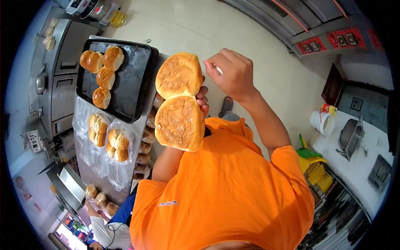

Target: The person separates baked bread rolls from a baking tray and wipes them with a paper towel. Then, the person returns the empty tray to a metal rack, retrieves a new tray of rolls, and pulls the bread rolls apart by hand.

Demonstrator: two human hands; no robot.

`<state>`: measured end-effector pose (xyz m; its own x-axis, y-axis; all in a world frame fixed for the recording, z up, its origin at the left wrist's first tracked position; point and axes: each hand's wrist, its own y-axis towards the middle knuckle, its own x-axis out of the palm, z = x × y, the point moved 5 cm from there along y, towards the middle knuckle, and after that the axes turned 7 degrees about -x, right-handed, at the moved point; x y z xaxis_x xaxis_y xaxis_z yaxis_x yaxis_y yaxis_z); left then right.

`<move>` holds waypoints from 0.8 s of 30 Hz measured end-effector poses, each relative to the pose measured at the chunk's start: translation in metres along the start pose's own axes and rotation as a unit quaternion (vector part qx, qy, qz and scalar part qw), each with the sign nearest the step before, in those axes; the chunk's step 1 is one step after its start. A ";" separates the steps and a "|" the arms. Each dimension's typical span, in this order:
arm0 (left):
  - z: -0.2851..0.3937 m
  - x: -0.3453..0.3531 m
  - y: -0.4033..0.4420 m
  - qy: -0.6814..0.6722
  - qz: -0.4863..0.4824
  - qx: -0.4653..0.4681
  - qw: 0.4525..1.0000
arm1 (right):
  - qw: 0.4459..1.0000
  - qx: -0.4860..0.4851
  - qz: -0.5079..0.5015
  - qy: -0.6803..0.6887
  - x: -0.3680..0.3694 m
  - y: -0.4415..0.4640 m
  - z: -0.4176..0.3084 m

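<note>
Left arm: reaches forward from the orange shirt (225, 187), forearm partly hidden by the bread.
Left hand (202, 99): behind the joined buns (179, 102), fingertips curled around their edge, gripping them; the thumb is hidden.
Joined buns: against the left fingers, browned faces toward the camera (one bun nearer the shirt).
Right arm: bent at the elbow, forearm raised.
Right hand (231, 71): apart from the bread, fingers folded inward; whether they pinch anything, I cannot tell.
Black tray (133, 83): left of the left fingers, beyond the held bread, with browned buns (105, 78) inside.
Bagged buns (118, 143): left of those fingers, on the metal table (125, 192), nearer the wearer than the tray.
</note>
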<state>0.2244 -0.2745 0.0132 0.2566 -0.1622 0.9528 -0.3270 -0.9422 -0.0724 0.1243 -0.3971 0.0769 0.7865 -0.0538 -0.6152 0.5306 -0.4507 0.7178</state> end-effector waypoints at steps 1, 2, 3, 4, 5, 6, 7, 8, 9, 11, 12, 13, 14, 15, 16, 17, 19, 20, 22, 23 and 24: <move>0.001 0.002 0.001 -0.007 -0.007 -0.004 1.000 | 0.999 0.019 0.007 0.045 -0.005 0.001 0.000; 0.003 0.003 0.002 -0.012 -0.014 -0.006 1.000 | 0.995 0.036 0.013 0.092 -0.006 0.004 0.001; 0.003 0.000 -0.001 -0.011 -0.013 -0.002 1.000 | 0.995 0.035 0.013 0.096 -0.004 0.004 -0.001; 0.003 -0.006 -0.005 -0.031 -0.025 0.001 0.999 | 0.997 0.013 -0.001 0.081 -0.002 0.002 -0.006; 0.004 -0.011 -0.006 -0.050 -0.039 0.002 0.998 | 0.998 -0.010 -0.013 0.062 -0.001 0.001 -0.009; 0.006 -0.017 -0.005 -0.051 -0.038 -0.001 0.998 | 0.998 -0.008 -0.012 0.059 0.000 0.000 -0.007; 0.007 -0.020 -0.002 -0.046 -0.055 -0.021 0.997 | 0.998 0.028 0.011 0.046 0.000 -0.002 0.000; 0.008 -0.021 0.000 -0.040 -0.075 -0.040 0.996 | 0.997 0.061 0.035 0.033 -0.001 -0.002 0.006; 0.008 -0.021 -0.001 -0.036 -0.079 -0.038 0.995 | 0.997 0.056 0.037 0.035 -0.004 0.002 0.004; 0.007 -0.028 -0.014 -0.062 -0.007 0.015 0.998 | 0.983 0.025 -0.017 0.183 -0.008 0.004 -0.012; 0.007 -0.025 -0.012 -0.061 -0.006 0.013 0.998 | 0.983 0.026 -0.015 0.182 -0.003 0.003 -0.010; 0.006 -0.017 -0.006 -0.054 -0.030 -0.011 0.998 | 0.994 0.029 -0.005 0.109 0.002 0.001 -0.004; 0.002 -0.013 -0.004 -0.050 -0.052 -0.032 0.997 | 0.999 0.034 0.003 0.036 0.003 -0.002 -0.002; 0.000 -0.016 -0.007 -0.052 -0.052 -0.032 0.997 | 0.999 0.034 0.002 0.036 -0.002 -0.004 -0.006; 0.002 -0.022 -0.010 -0.047 -0.041 -0.013 0.998 | 0.996 0.026 -0.007 0.088 -0.007 -0.002 -0.011; 0.006 -0.025 -0.012 -0.042 -0.030 0.009 0.999 | 0.990 0.015 -0.016 0.142 -0.007 0.000 -0.014; 0.001 -0.014 -0.016 -0.038 0.009 0.017 0.999 | 0.994 0.023 -0.017 0.102 -0.003 -0.004 -0.020; 0.000 -0.013 -0.014 -0.033 0.042 0.018 0.998 | 0.998 0.026 -0.015 0.054 -0.001 -0.004 -0.019; -0.002 -0.012 -0.010 -0.030 0.025 0.008 0.999 | 0.998 0.051 0.005 0.037 0.000 -0.007 -0.011; -0.001 -0.010 -0.008 -0.025 0.009 0.002 1.000 | 0.996 0.058 0.010 0.059 -0.003 -0.007 -0.011; -0.002 -0.007 -0.008 -0.021 0.005 0.005 1.000 | 0.994 0.063 0.017 0.083 -0.003 -0.005 -0.012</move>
<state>0.2238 -0.2649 0.0080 0.2906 -0.1837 0.9390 -0.3206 -0.9434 -0.0853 0.1227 -0.3842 0.0793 0.8501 0.0726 -0.5216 0.4677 -0.5592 0.6845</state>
